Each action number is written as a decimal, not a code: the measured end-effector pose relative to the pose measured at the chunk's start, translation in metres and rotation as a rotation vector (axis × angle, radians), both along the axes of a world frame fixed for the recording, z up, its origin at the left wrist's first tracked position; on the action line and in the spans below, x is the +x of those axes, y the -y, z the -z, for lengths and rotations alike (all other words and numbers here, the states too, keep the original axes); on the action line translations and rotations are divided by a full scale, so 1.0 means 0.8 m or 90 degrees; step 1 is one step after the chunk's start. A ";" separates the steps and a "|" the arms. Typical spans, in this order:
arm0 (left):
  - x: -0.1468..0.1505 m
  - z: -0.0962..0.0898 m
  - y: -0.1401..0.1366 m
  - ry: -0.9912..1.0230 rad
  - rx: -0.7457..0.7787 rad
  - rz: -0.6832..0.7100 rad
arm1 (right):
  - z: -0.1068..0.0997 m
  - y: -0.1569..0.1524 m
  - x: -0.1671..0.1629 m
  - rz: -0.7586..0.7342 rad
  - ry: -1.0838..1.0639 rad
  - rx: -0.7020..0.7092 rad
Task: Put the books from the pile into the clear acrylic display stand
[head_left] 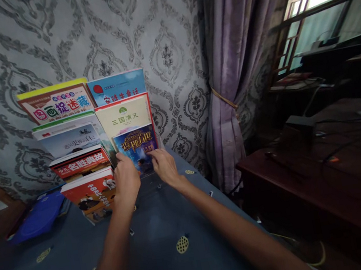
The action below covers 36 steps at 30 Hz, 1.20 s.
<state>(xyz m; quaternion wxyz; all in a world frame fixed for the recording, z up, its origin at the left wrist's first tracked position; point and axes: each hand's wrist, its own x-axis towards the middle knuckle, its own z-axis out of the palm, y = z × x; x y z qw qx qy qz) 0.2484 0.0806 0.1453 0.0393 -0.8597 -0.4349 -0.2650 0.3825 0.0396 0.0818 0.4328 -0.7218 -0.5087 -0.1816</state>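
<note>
The bare left forearm (117,241) ran up from 7 o'clock, the left hand (127,176) curled and pointing toward 1. From 5 o'clock slanted the bare right forearm (226,216); the right hand (165,166), fingers bent, pointed toward 11, apart from the left.

I am remotely viewing a blue book (137,147); its front cover is facing me, showing gold lettering, and it is standing upright just in front of a cream-coloured book (124,117).

Purple curtain (238,48), tied w/ cord (225,98), hangs L of window (311,32).
</note>
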 end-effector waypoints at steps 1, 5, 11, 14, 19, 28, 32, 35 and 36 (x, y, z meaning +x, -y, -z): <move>-0.004 -0.002 0.007 0.002 0.023 0.003 | 0.001 0.000 0.002 -0.005 0.000 0.005; -0.008 -0.007 0.022 -0.060 0.104 0.091 | 0.003 -0.001 0.005 -0.017 0.003 0.009; 0.004 0.015 -0.009 -0.158 0.144 0.239 | 0.001 0.001 0.004 -0.020 -0.007 0.004; 0.004 0.030 -0.018 -0.142 0.163 0.258 | 0.001 -0.001 0.005 -0.034 -0.025 0.003; 0.001 0.037 -0.024 -0.148 0.181 0.283 | -0.005 -0.003 0.021 -0.117 -0.193 0.163; -0.003 0.041 -0.035 -0.123 0.163 0.328 | -0.047 0.032 0.081 -0.138 -0.553 0.507; -0.003 0.047 -0.031 -0.107 0.179 0.328 | -0.048 0.034 0.073 -0.198 -0.558 0.398; -0.004 0.050 -0.026 -0.099 0.179 0.316 | -0.045 0.029 0.060 -0.260 -0.516 0.294; -0.004 0.051 -0.025 -0.098 0.176 0.315 | -0.044 0.027 0.057 -0.275 -0.499 0.267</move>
